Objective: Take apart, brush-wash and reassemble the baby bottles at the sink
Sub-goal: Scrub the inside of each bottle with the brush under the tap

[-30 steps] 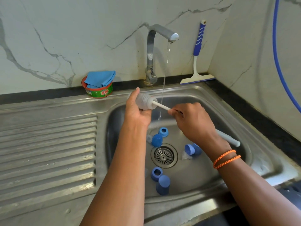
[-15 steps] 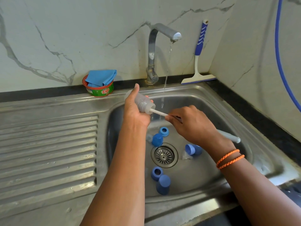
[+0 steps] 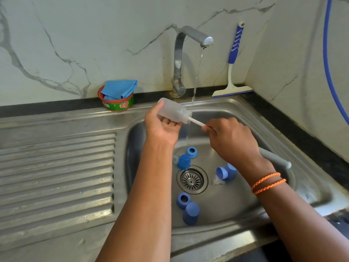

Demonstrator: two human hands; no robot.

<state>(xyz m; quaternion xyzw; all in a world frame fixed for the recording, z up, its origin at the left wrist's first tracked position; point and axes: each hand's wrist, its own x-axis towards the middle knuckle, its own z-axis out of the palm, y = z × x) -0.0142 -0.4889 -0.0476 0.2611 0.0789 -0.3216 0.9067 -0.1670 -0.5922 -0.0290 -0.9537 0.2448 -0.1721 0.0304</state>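
My left hand [image 3: 162, 127] grips a clear baby bottle [image 3: 173, 111] lying sideways above the sink basin [image 3: 236, 201], mouth pointing right. My right hand [image 3: 232, 138] holds the white bottle brush [image 3: 196, 121]; its head is inside the bottle and its grey handle end [image 3: 275, 158] sticks out behind my wrist. Water runs from the tap [image 3: 188, 46] just past the bottle's mouth. Several blue caps and rings lie on the basin floor: a ring [image 3: 191, 152] and cap [image 3: 184, 162] above the drain [image 3: 192, 179], a pair [image 3: 226, 172] to the right, a ring [image 3: 182, 200] and cap [image 3: 191, 213] below.
A green soap tub [image 3: 119, 104] with a blue cloth [image 3: 119, 88] stands on the sink's back rim. A blue-handled squeegee [image 3: 233, 72] leans in the corner. A ribbed drainboard [image 3: 56, 176] lies left. A blue hose [image 3: 328, 59] hangs on the right wall. A clear teat [image 3: 217, 181] lies by the drain.
The bottle has lifted and tilted flatter, more of it showing above my left hand. My right hand has followed up and left, pushing the brush further in.
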